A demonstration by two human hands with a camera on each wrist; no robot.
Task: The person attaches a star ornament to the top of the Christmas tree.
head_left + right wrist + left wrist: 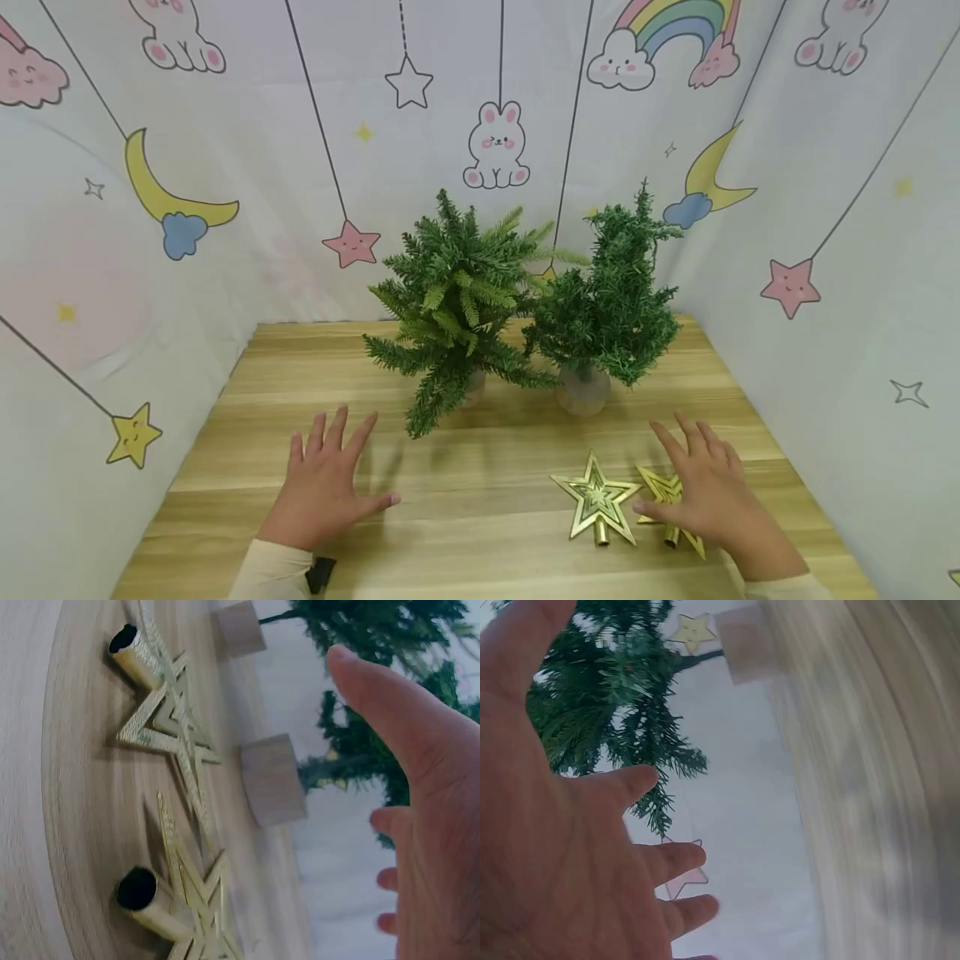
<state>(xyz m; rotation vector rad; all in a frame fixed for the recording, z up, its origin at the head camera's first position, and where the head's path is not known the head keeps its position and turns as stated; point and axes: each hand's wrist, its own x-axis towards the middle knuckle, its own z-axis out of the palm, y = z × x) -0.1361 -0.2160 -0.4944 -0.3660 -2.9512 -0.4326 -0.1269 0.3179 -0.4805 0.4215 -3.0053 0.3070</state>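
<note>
My left hand (pixel 321 483) is spread over the left part of the table, holding nothing. My right hand (pixel 708 493), fingers also spread, hovers at the right and partly covers one gold star tree topper (pixel 660 487). A second gold star topper (pixel 596 493) lies flat just left of it. In the right wrist view both toppers show a hollow socket tube (pixel 139 889) at the base. Two small artificial Christmas trees stand behind the hands: a fuller one (pixel 457 308) with light-green tips and a narrower one (pixel 618 292) on its right, each on a round wooden base (pixel 274 780).
The wood-grain table (pixel 300 367) is bounded at the back and both sides by white fabric (pixel 300 275) printed with stars, moons and rabbits. Branches of the two trees meet near the middle. A black item (pixel 320 575) is at the left sleeve.
</note>
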